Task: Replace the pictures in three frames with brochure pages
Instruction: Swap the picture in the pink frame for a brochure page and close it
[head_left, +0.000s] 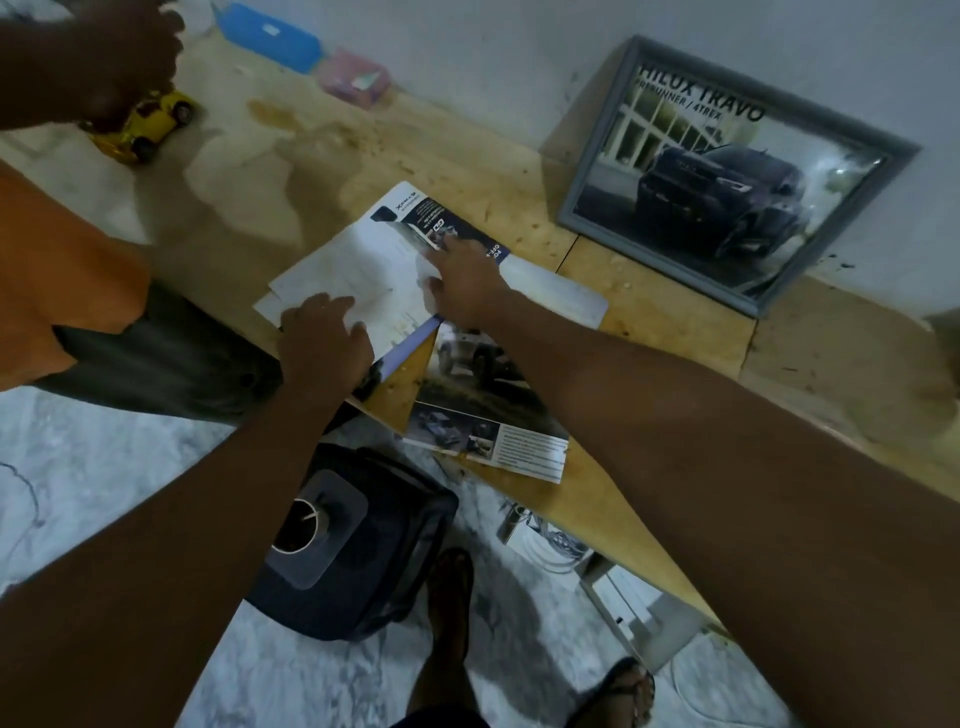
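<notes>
Both hands are down on the glossy white-and-blue brochure pages (363, 270) at the wooden table's (649, 322) near edge: left hand (324, 338) spread flat, right hand (462, 283) pressing with fingers extended. The grey-framed truck picture (727, 171) leans against the wall, off to the right and beyond, nearer the right hand.

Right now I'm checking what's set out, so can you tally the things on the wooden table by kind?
Picture frames: 1
Loose brochure pages: 2, one under both hands, one at the table edge
Toy cars: 1
Blue case: 1
Pink box: 1
Total: 6
</notes>
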